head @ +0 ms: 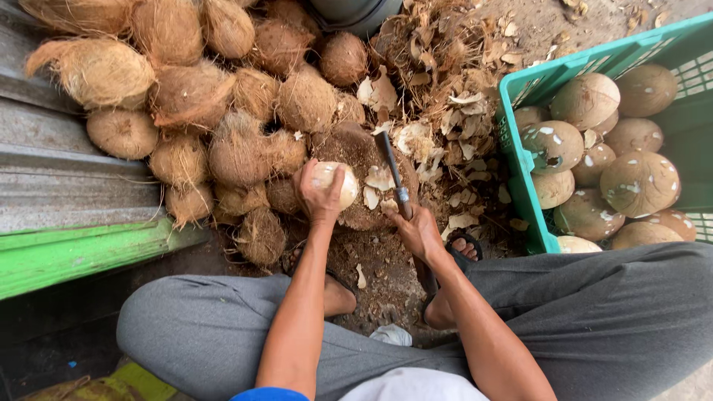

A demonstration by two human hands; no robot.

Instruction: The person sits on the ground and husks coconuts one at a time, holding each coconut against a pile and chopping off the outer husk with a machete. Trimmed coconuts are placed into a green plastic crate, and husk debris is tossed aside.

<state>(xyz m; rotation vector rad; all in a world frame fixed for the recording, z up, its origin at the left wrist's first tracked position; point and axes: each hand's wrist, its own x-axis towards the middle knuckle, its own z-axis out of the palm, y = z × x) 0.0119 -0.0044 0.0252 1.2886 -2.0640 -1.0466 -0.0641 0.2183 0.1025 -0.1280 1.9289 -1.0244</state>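
Note:
My left hand (321, 194) grips a partly peeled, pale coconut (336, 178) on top of a brown wooden chopping block (355, 148). My right hand (418, 232) is shut on the handle of a long dark knife (391, 163), whose blade points away from me and rests on the block just right of the coconut. White shell shavings (379, 180) lie between the coconut and the blade.
A heap of hairy brown coconuts (193, 96) fills the upper left. A green plastic crate (520, 148) at the right holds several peeled coconuts (637, 182). Shell scraps (453, 82) cover the ground behind the block. My knees and sandalled feet flank the block; a corrugated metal sheet (44, 171) lies left.

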